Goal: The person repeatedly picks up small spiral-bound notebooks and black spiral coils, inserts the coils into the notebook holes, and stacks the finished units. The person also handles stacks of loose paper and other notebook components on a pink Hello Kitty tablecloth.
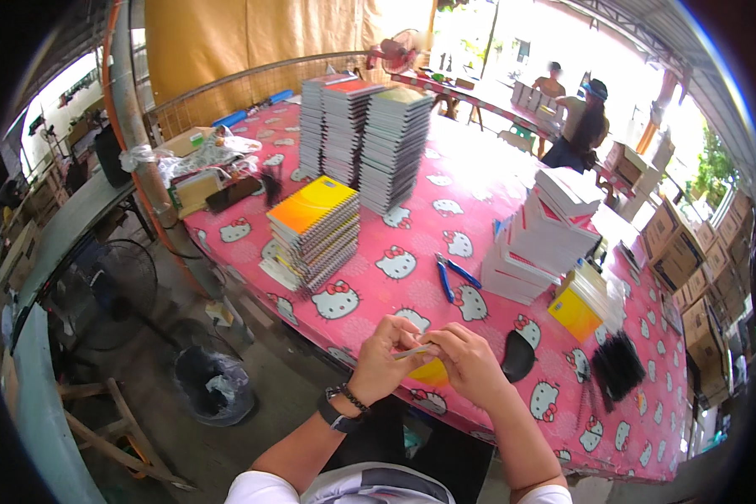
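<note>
Your left hand (pixel 381 359) and right hand (pixel 472 361) are grasping a thin yellow booklet (pixel 431 373) in their fingertips, holding it at the near edge of the pink table (pixel 494 326). Blue-handled pliers (pixel 445 282) are lying farther off. Spiral notebooks (pixel 315 231) are standing stacked on the left, and a rounded black object (pixel 519 356) is resting near your right hand.

Between the yellow notebooks (pixel 317 231) and white books (pixel 525 260) runs passable room, blue pliers (pixel 444 280) partly obstructing.
</note>
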A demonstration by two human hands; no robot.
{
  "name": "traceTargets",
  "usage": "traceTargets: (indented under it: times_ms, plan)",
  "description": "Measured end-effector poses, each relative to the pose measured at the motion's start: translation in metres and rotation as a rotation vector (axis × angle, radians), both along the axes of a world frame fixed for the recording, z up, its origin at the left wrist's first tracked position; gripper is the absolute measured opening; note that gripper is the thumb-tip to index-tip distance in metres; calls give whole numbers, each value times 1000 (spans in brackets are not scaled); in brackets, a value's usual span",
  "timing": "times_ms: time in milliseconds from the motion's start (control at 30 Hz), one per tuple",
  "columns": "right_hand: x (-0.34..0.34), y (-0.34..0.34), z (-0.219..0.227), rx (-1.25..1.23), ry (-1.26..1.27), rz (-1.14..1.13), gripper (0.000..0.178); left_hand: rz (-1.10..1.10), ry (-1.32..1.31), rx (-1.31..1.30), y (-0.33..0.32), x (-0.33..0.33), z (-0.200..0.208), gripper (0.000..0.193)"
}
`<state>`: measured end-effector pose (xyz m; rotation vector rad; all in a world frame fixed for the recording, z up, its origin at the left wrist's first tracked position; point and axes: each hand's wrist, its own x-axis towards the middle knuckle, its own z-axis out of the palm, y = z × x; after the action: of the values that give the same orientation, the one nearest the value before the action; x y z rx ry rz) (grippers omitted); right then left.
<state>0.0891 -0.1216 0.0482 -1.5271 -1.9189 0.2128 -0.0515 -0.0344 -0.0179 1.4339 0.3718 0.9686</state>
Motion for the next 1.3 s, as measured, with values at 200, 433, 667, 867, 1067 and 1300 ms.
traceTargets:
  times_ms: [200, 433, 667, 867, 1067, 1300]
  plan:
    - [2, 83, 25, 353, 121, -182, 35, 492, -163, 260, 91, -57, 40, 44]
    - [20, 231, 23, 241, 536, -126, 37, 726, 241, 527, 233, -86, 71, 35]
    - [-20, 307, -35, 253, 811, -188, 32, 728, 37, 360, 261, -76, 30, 26]
    - [-36, 327, -53, 575, 817, -320, 18, 517, -283, 101, 267, -50, 19, 24]
    - [-10, 317, -55, 396, 848, -188, 36, 487, -203, 193, 274, -45, 12, 32]
    - [66, 118, -29, 227, 277, -58, 16, 807, -106, 288, 212, -98, 41, 41]
